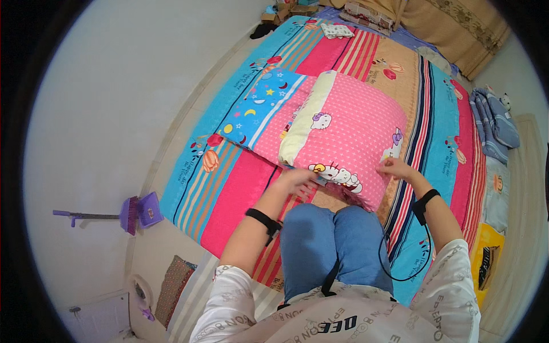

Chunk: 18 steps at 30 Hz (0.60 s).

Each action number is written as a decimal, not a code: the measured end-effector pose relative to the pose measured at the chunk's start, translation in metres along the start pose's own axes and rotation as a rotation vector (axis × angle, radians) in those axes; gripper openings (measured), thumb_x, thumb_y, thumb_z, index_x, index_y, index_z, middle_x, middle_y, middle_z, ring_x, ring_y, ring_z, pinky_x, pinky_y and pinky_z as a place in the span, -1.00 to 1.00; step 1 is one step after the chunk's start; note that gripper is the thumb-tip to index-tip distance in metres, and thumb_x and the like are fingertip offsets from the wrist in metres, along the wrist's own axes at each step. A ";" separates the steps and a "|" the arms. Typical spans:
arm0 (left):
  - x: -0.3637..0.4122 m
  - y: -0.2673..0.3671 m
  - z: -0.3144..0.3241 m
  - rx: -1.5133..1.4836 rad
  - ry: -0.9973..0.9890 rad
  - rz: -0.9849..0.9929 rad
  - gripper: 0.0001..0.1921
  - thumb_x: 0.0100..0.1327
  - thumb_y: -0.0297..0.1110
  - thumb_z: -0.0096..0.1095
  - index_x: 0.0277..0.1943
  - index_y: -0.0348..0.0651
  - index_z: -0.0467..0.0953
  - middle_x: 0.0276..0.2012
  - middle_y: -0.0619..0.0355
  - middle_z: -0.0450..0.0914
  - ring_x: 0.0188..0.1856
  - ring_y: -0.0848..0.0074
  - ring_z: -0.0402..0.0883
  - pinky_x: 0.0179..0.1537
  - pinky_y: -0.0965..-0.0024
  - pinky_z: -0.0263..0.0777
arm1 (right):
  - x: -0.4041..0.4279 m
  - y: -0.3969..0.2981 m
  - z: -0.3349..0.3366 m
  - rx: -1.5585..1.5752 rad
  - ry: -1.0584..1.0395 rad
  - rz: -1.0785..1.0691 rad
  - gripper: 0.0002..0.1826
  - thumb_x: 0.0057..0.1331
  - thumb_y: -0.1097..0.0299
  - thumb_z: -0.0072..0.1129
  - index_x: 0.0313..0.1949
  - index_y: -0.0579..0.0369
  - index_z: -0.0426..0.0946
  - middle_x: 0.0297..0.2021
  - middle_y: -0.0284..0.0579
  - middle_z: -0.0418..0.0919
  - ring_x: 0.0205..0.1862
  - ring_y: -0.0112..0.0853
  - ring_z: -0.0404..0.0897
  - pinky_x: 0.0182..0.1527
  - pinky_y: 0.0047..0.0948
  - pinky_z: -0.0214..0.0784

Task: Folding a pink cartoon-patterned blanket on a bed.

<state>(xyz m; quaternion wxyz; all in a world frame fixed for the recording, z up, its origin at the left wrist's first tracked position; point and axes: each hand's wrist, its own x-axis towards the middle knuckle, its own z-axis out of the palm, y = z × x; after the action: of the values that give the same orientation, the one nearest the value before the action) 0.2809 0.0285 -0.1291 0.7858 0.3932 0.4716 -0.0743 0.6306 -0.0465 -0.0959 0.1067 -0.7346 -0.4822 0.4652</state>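
A pink quilt (351, 124) with white cartoon cats and a pale yellow band lies partly folded over in front of my knees. Its flat part, pink and then blue (261, 107) with moons and stars, stretches to the left. My left hand (300, 182) is at the near edge of the folded part, fingers spread and partly hidden under or behind the fabric; its grip is unclear. At the near right side of the fold, my right hand (394, 168) pinches the pink fabric between thumb and fingers.
Under the quilt is a striped, flowered blanket (240, 184). A small folded cloth (336, 31) lies at its far end. Folded blue-grey bedding (493, 122) is at the right. A purple broom (128, 215) and dustpan (150, 210) stand by the left wall. A black cable hangs from my right forearm.
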 end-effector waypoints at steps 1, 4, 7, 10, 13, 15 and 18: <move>-0.009 -0.003 -0.028 -0.136 0.084 0.013 -0.50 0.15 -0.08 0.01 0.05 -0.26 0.30 0.02 -0.07 0.37 -0.03 0.10 0.43 -0.01 0.08 0.33 | -0.002 -0.001 0.008 -0.045 -0.012 0.057 -0.42 0.01 -0.05 0.25 -0.15 0.17 0.44 -0.34 -0.22 0.51 -0.34 -0.46 0.48 -0.35 -0.51 0.35; -0.007 -0.004 -0.077 -0.339 0.346 0.116 -0.40 0.11 0.04 0.01 0.10 -0.23 0.26 0.05 -0.11 0.33 0.04 0.04 0.37 0.00 -0.02 0.29 | -0.001 0.011 0.029 -0.176 0.002 0.098 -0.36 -0.03 -0.14 0.24 -0.19 0.21 0.44 -0.36 -0.21 0.49 -0.35 -0.42 0.49 -0.33 -0.44 0.37; 0.018 0.012 -0.075 -0.514 0.456 0.161 -0.31 0.08 0.15 -0.04 0.12 -0.24 0.23 0.06 -0.11 0.31 0.09 0.01 0.31 0.05 -0.02 0.25 | 0.009 0.005 0.026 -0.312 -0.075 0.039 -0.36 -0.06 -0.20 0.23 -0.35 0.26 0.50 -0.48 -0.14 0.52 -0.41 -0.35 0.52 -0.35 -0.34 0.38; 0.044 -0.002 -0.085 -0.333 0.878 0.413 -0.34 0.04 -0.10 0.14 0.15 -0.27 0.16 0.08 -0.12 0.30 0.12 0.09 0.29 0.08 0.14 0.23 | 0.015 -0.034 0.047 -0.477 -0.201 -0.125 -0.32 -0.11 -0.24 0.25 -0.44 0.29 0.54 -0.56 -0.02 0.53 -0.48 -0.26 0.54 -0.39 -0.29 0.38; 0.048 0.019 -0.060 -0.280 0.916 0.660 -0.33 -0.02 -0.46 0.24 0.17 -0.32 0.10 0.08 -0.13 0.31 0.12 0.19 0.31 0.08 0.27 0.24 | 0.011 -0.035 0.047 -0.583 -0.201 -0.224 -0.31 -0.14 -0.30 0.22 -0.59 0.26 0.55 -0.66 0.06 0.50 -0.55 -0.20 0.52 -0.46 -0.29 0.32; 0.036 0.029 -0.055 -0.004 1.091 0.992 -0.39 0.00 -0.52 0.18 0.14 -0.37 0.11 0.04 -0.17 0.35 0.09 0.15 0.35 0.07 0.26 0.24 | 0.020 -0.030 0.052 -0.469 -0.247 -0.302 -0.35 -0.15 -0.29 0.21 -0.61 0.21 0.54 -0.69 0.00 0.49 -0.57 -0.18 0.50 -0.45 -0.27 0.33; 0.036 0.004 -0.063 0.076 1.262 0.731 -0.39 -0.05 -0.54 0.15 0.11 -0.43 0.12 0.02 -0.27 0.33 0.09 0.01 0.33 0.08 0.22 0.23 | 0.027 -0.021 0.066 -0.496 -0.205 -0.367 -0.42 -0.14 -0.20 0.24 -0.58 0.19 0.54 -0.66 -0.02 0.50 -0.55 -0.20 0.50 -0.42 -0.30 0.34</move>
<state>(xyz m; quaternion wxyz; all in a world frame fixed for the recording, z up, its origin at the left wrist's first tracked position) 0.2596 0.0833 -0.1716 0.3249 0.5204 0.6705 0.4172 0.5691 -0.0333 -0.1351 -0.0425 -0.5885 -0.7134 0.3780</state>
